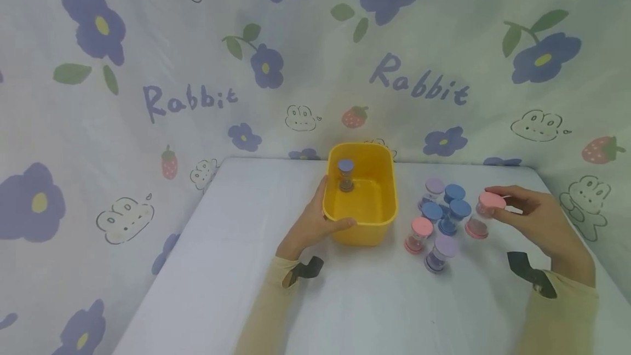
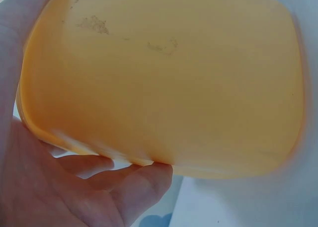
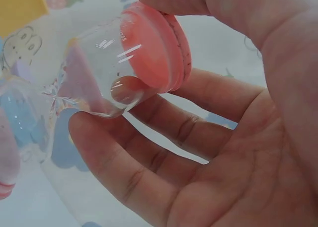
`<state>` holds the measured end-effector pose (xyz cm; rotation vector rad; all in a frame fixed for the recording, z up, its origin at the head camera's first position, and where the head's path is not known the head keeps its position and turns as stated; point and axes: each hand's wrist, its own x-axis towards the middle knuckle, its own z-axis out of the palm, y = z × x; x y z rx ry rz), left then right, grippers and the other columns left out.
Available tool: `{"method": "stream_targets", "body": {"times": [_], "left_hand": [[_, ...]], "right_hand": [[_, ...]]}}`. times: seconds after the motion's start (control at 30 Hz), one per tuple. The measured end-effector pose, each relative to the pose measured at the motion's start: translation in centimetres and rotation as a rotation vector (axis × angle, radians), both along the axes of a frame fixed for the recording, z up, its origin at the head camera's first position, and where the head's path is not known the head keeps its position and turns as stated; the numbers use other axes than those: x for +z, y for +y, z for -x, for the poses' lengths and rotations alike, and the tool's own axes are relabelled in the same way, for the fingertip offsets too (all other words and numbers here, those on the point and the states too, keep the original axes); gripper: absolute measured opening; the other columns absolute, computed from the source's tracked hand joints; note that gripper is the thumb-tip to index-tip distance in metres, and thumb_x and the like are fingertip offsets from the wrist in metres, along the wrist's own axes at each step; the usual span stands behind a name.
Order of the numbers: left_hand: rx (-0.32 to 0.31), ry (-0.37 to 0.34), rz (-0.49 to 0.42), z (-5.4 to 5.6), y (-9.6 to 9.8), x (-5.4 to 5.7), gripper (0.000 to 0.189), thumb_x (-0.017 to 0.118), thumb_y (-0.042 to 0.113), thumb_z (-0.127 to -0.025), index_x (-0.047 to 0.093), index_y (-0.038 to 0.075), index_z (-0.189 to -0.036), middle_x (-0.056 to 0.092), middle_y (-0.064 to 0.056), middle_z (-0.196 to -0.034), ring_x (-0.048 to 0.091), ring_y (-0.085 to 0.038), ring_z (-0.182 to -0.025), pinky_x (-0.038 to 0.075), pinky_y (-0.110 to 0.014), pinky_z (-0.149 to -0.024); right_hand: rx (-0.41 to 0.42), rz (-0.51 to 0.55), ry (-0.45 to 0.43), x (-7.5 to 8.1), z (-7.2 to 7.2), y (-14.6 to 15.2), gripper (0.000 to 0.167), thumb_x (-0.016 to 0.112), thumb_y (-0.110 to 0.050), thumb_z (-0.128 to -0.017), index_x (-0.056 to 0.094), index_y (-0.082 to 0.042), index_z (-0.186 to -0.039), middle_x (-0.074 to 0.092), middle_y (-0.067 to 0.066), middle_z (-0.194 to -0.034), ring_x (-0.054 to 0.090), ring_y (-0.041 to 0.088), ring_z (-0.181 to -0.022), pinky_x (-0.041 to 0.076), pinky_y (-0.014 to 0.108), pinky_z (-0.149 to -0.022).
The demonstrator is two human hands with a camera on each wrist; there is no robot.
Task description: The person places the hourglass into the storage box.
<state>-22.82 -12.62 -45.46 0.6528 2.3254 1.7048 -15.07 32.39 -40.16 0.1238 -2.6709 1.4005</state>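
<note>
My left hand (image 1: 315,221) grips the near left corner of a yellow plastic bin (image 1: 363,233), the thumb over its front rim. In the left wrist view the fingers bend along the side of the bin (image 2: 169,98). Inside the bin, near its far left, an hourglass with a blue-purple cap (image 1: 346,166) stands upright. My right hand (image 1: 534,217) pinches a pink-capped hourglass (image 1: 477,227) by its upper end. Seen from the right wrist, thumb and fingers hold the pink cap (image 3: 154,48) and its clear glass. Whether its lower end touches the table is unclear.
Between the bin and my right hand several hourglasses stand close together: a pink one (image 1: 419,229), a front purple one (image 1: 442,250), a back purple one (image 1: 434,186) and several blue ones (image 1: 458,210). Behind the white table (image 1: 384,311) hangs a patterned cloth (image 1: 315,59).
</note>
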Motion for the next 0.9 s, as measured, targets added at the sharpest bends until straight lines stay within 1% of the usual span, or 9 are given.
{"method": "stream_targets", "body": {"times": [0.13, 0.27, 0.43, 0.53, 0.63, 0.67, 0.7, 0.8, 0.9], "left_hand": [[-0.003, -0.004, -0.018, 0.0, -0.1, -0.2, 0.115, 0.09, 0.038, -0.08, 0.008, 0.048, -0.16, 0.045, 0.012, -0.154, 0.054, -0.02, -0.13, 0.042, -0.058, -0.118], [-0.001, 0.001, -0.027, -0.1, 0.0, -0.3, 0.114, 0.09, 0.041, -0.079, 0.009, 0.05, -0.159, 0.046, 0.015, -0.152, 0.055, -0.019, -0.129, 0.042, -0.059, -0.118], [-0.015, 0.004, -0.039, -0.2, 0.1, -0.1, 0.113, 0.09, 0.041, -0.079, 0.011, 0.048, -0.159, 0.047, 0.014, -0.15, 0.056, -0.017, -0.128, 0.042, -0.06, -0.118], [-0.022, -0.012, -0.045, -0.4, 0.2, 0.1, 0.112, 0.09, 0.04, -0.079, 0.012, 0.048, -0.159, 0.048, 0.013, -0.149, 0.057, -0.018, -0.127, 0.043, -0.06, -0.117], [-0.018, -0.022, -0.041, -0.5, 0.2, 0.2, 0.111, 0.09, 0.04, -0.079, 0.013, 0.047, -0.159, 0.049, 0.012, -0.148, 0.057, -0.019, -0.127, 0.043, -0.059, -0.118], [-0.016, -0.023, -0.038, -0.6, 0.2, 0.2, 0.111, 0.09, 0.04, -0.079, 0.013, 0.047, -0.159, 0.049, 0.012, -0.148, 0.057, -0.021, -0.127, 0.043, -0.058, -0.118], [-0.012, -0.023, -0.03, -0.6, 0.1, 0.2, 0.111, 0.09, 0.04, -0.079, 0.013, 0.047, -0.159, 0.049, 0.012, -0.148, 0.057, -0.02, -0.127, 0.043, -0.058, -0.118], [0.001, -0.02, -0.013, -0.6, 0.0, 0.2, 0.112, 0.09, 0.04, -0.079, 0.011, 0.049, -0.158, 0.049, 0.013, -0.149, 0.056, -0.019, -0.128, 0.043, -0.057, -0.119], [0.013, -0.018, -0.01, -0.6, -0.1, 0.3, 0.113, 0.09, 0.04, -0.079, 0.01, 0.051, -0.158, 0.048, 0.014, -0.15, 0.056, -0.016, -0.128, 0.042, -0.057, -0.119]], "right_hand": [[0.019, 0.011, 0.051, 0.6, -0.2, -0.7, 0.045, 0.077, -0.006, -0.092, 0.064, -0.003, -0.135, 0.07, -0.032, -0.112, 0.063, -0.013, -0.103, 0.05, 0.004, -0.08], [0.049, 0.045, 0.11, 1.4, -0.6, -1.5, 0.044, 0.075, 0.003, -0.09, 0.064, 0.001, -0.132, 0.072, -0.027, -0.112, 0.066, -0.012, -0.104, 0.052, 0.004, -0.083], [0.052, 0.051, 0.167, 2.3, -1.0, -2.5, 0.043, 0.073, 0.007, -0.089, 0.065, 0.001, -0.131, 0.073, -0.026, -0.11, 0.066, -0.011, -0.103, 0.053, 0.005, -0.082], [0.027, 0.049, 0.167, 2.8, -1.1, -3.1, 0.042, 0.074, 0.004, -0.091, 0.065, -0.001, -0.132, 0.073, -0.026, -0.109, 0.066, -0.011, -0.104, 0.052, 0.004, -0.082], [0.004, 0.055, 0.138, 3.6, -0.9, -3.9, 0.044, 0.075, -0.001, -0.091, 0.065, -0.003, -0.134, 0.072, -0.027, -0.111, 0.066, -0.013, -0.105, 0.052, 0.004, -0.082], [0.002, 0.058, 0.13, 3.9, -0.7, -4.1, 0.045, 0.076, -0.002, -0.091, 0.065, -0.003, -0.134, 0.071, -0.027, -0.113, 0.066, -0.014, -0.106, 0.052, 0.004, -0.082], [0.008, 0.058, 0.126, 4.2, -0.5, -4.3, 0.046, 0.076, -0.003, -0.091, 0.065, -0.004, -0.135, 0.07, -0.028, -0.115, 0.065, -0.015, -0.106, 0.051, 0.003, -0.082], [0.037, 0.058, 0.125, 5.6, 0.3, -5.2, 0.046, 0.077, -0.003, -0.091, 0.065, -0.004, -0.135, 0.072, -0.025, -0.114, 0.067, -0.012, -0.106, 0.053, 0.005, -0.083], [0.055, 0.035, 0.11, 7.0, 1.2, -6.3, 0.044, 0.078, -0.009, -0.092, 0.066, -0.009, -0.134, 0.073, -0.023, -0.113, 0.067, -0.012, -0.107, 0.052, 0.005, -0.084]]}}
